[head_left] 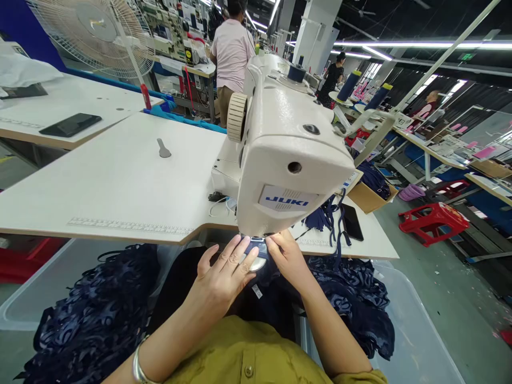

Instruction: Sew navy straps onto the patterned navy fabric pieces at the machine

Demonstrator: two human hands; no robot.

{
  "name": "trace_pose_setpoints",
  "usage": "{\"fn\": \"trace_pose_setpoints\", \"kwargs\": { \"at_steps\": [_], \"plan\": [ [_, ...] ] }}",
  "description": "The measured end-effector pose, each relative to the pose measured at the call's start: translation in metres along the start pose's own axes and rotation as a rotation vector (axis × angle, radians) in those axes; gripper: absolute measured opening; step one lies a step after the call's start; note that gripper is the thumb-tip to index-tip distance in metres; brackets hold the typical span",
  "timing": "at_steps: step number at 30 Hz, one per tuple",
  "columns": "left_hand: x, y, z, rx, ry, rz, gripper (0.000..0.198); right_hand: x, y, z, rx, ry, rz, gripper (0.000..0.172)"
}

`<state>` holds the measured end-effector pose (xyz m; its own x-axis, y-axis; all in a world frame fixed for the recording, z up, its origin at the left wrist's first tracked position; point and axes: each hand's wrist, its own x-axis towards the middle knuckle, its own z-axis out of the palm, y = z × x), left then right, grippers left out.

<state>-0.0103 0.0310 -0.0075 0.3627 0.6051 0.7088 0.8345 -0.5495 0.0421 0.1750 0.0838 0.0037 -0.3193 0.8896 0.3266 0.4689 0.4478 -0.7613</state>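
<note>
A white JUKI sewing machine (286, 154) stands on the white table (120, 181) in front of me. Under its head lies a small piece of dark navy fabric (256, 250). My left hand (224, 272) rests on that fabric with fingers stretched flat, pressing it down. My right hand (286, 256) sits at the fabric's right side, fingers curled and pinching its edge just below the needle area. The needle itself is hidden behind the machine head.
Clear bins hold heaps of navy lace pieces at lower left (92, 314) and lower right (356, 298). A phone (352, 221) and navy straps (326, 216) lie on the table's right. A fan (96, 32), red stools (432, 221) and other people stand beyond.
</note>
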Motion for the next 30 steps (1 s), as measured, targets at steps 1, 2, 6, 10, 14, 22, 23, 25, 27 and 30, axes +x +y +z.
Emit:
{"fn": "trace_pose_setpoints", "kwargs": {
  "at_steps": [1,2,6,10,14,22,23,25,27,30],
  "plan": [
    [0.000,0.000,0.001,0.000,0.000,-0.004,0.038,0.000,0.000,0.000,0.000,-0.002,0.001,0.021],
    [-0.001,0.001,0.001,0.000,0.000,-0.007,0.038,0.001,-0.001,0.000,0.001,-0.003,0.003,0.021],
    [0.000,0.001,0.001,0.004,-0.007,-0.009,0.038,0.001,-0.001,0.000,-0.009,0.003,0.013,0.022],
    [0.000,0.001,0.000,0.030,-0.009,0.007,0.036,0.002,0.001,0.001,-0.011,0.011,0.010,0.022],
    [0.000,0.000,-0.001,0.063,-0.028,0.030,0.035,0.003,0.000,0.001,-0.005,-0.001,0.016,0.021],
    [-0.005,0.007,0.005,0.031,0.026,-0.069,0.037,0.004,-0.001,0.004,-0.018,0.010,0.039,0.025],
    [-0.006,0.008,0.006,0.041,0.032,-0.083,0.037,0.004,0.000,0.005,-0.019,0.013,0.036,0.025],
    [-0.006,0.008,0.005,0.062,0.027,-0.090,0.035,0.004,0.000,0.007,-0.016,0.024,0.029,0.024],
    [-0.005,0.008,0.002,0.068,0.009,-0.085,0.034,0.004,0.001,0.009,-0.009,0.035,0.026,0.024],
    [-0.005,0.007,-0.001,0.053,0.002,-0.107,0.032,0.004,0.002,0.011,-0.008,0.036,0.034,0.025]
  ]
}}
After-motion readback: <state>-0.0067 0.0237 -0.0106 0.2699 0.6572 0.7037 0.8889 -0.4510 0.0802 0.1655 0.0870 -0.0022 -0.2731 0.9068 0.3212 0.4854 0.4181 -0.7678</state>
